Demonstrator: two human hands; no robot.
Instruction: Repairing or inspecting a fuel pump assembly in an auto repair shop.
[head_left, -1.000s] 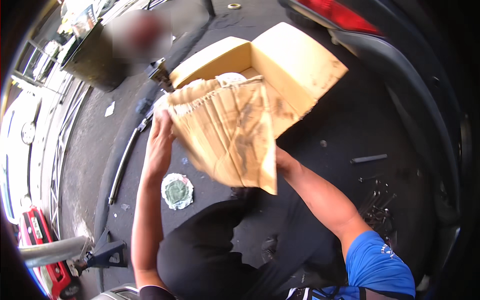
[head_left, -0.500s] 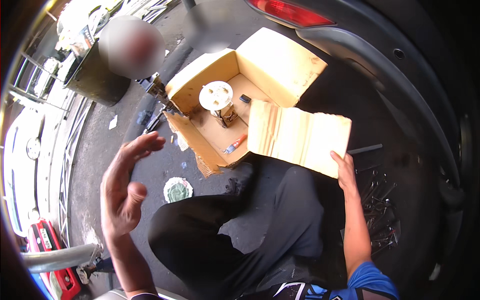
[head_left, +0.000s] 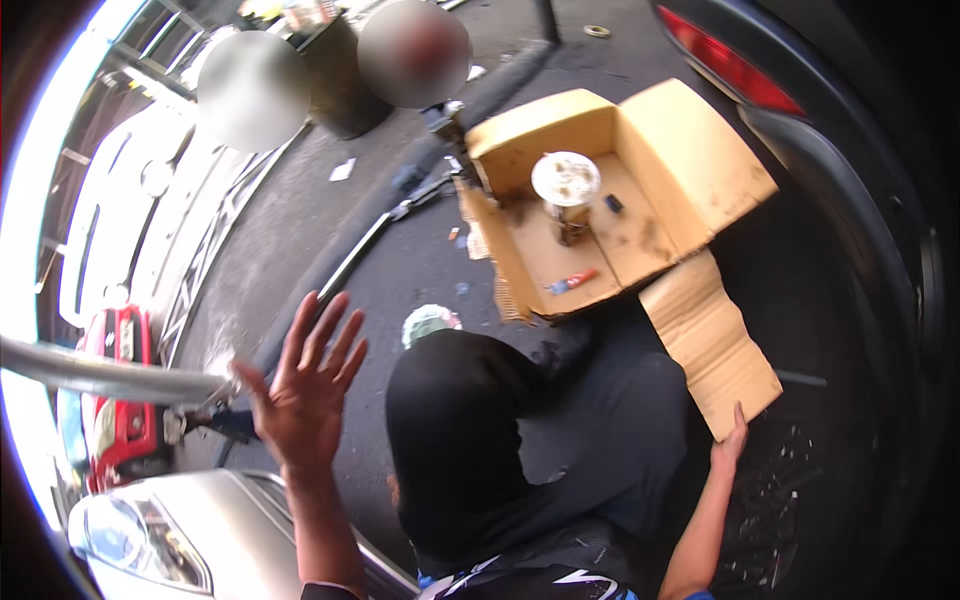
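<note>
My right hand (head_left: 731, 445) grips the near edge of a creased piece of cardboard (head_left: 708, 345), whose far end reaches the side of an open cardboard box (head_left: 690, 170). My left hand (head_left: 305, 400) is raised on the left with its fingers spread and nothing in it. Inside the box stands an upright part with a round white top (head_left: 566, 180) and a brownish lower body; it looks like a fuel pump module. A small dark blue piece (head_left: 613, 203) lies beside it. Closer to me in the box is a small red and blue tube (head_left: 572, 281).
A dark car bumper with a red tail light (head_left: 735, 60) curves along the right. Several metal tools (head_left: 780, 500) lie on the floor at lower right. A silver car (head_left: 180, 530) is at lower left, and a dark bin (head_left: 345, 85) stands at the back. A round greenish item (head_left: 430, 322) lies beyond my knee.
The cardboard piece in my right hand has swung down and toward me, off the box's near side. My left hand has turned and its fingers have spread. The view has shifted left.
</note>
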